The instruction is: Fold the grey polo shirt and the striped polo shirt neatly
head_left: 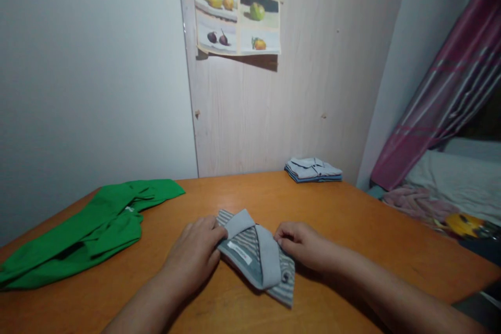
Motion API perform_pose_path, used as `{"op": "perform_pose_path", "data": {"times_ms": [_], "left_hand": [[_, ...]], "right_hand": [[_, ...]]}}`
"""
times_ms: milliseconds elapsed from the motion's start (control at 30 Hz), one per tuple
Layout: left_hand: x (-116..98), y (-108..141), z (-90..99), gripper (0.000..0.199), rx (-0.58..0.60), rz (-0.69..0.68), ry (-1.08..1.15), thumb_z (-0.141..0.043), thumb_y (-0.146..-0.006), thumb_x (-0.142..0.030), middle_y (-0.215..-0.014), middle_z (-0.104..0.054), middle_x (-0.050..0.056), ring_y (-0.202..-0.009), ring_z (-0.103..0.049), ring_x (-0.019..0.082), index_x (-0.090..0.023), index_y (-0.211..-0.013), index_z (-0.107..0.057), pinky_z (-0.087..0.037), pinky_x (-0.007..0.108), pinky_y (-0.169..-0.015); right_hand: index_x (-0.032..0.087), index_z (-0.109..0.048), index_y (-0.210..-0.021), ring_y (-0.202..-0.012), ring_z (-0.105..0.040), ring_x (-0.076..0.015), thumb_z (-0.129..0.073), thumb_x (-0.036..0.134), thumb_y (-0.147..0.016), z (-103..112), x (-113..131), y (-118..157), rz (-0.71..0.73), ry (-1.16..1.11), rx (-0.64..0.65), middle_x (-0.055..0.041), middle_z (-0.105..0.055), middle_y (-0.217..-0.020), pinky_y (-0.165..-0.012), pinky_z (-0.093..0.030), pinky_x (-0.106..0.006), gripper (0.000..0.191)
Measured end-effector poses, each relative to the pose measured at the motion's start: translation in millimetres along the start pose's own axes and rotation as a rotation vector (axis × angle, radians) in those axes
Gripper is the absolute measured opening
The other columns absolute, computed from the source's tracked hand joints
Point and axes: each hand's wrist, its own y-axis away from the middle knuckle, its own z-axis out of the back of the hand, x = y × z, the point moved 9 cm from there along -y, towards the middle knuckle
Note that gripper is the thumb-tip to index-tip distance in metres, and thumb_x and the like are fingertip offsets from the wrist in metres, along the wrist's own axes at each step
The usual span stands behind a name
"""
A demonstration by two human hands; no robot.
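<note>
A grey striped collared shirt (256,250), folded into a small bundle, lies askew on the orange-brown table in front of me. Its light grey collar (269,258) faces up, with a white label inside the neck and a dark button near the right corner. My left hand (199,244) grips the bundle's left edge, thumb on top and the other fingers partly hidden. At the upper right edge, by the collar, my right hand (299,242) is closed with fingers curled, pinching the cloth there.
A green garment (90,224) lies loosely spread along the table's left side. Folded shirts (313,169) are stacked at the back right, near the wall. Fruit pictures (238,15) hang above. Beyond the table's right edge are a magenta curtain (426,88) and bedding (457,177).
</note>
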Motion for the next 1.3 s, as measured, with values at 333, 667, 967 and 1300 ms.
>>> {"op": "perform_pose_path", "data": {"times_ms": [333,667,967,1300], "left_hand": [[78,2,-21.2,0.037,-0.096,0.511,0.463,-0.049,-0.092,-0.049,-0.089,-0.069,0.009,-0.084,-0.062,0.024,-0.017,-0.103,-0.065,-0.042,0.030,-0.068],[20,-6,-51.3,0.038,0.125,0.292,1.209,-0.066,-0.083,-0.041,-0.097,-0.068,0.005,-0.084,-0.064,0.019,-0.018,-0.112,-0.058,-0.047,0.028,-0.072],[18,-10,-61.4,0.045,0.183,0.211,1.284,-0.067,-0.086,-0.046,-0.112,-0.068,0.009,-0.100,-0.064,0.022,-0.018,-0.121,-0.059,-0.047,0.031,-0.085],[47,-7,-49.5,0.028,0.032,0.325,0.991,-0.060,-0.087,-0.045,-0.067,-0.054,-0.002,-0.061,-0.047,0.012,-0.017,-0.085,-0.062,-0.036,0.023,-0.056]], "right_hand": [[0.019,-0.070,-0.097,-0.070,-0.055,-0.0128,-0.060,0.024,-0.084,-48,100,50,0.152,-0.258,0.313,0.0003,-0.064,-0.079,-0.064,-0.040,-0.023,0.017],[0.017,-0.070,-0.107,-0.090,-0.063,-0.0203,-0.071,0.028,-0.075,-3,-13,-97,-0.103,-0.459,-0.230,-0.0105,-0.070,-0.104,-0.076,-0.049,-0.029,0.034],[0.013,-0.069,-0.096,-0.061,-0.054,-0.0110,-0.067,0.024,-0.071,-37,-15,-86,-0.114,-0.321,0.259,0.0004,-0.063,-0.072,-0.053,-0.038,-0.020,0.028],[0.018,-0.056,-0.077,-0.056,-0.045,-0.0095,-0.060,0.018,-0.062,10,-81,-28,-0.293,-0.197,0.146,0.0048,-0.052,-0.063,-0.050,-0.031,-0.021,0.016]]}}
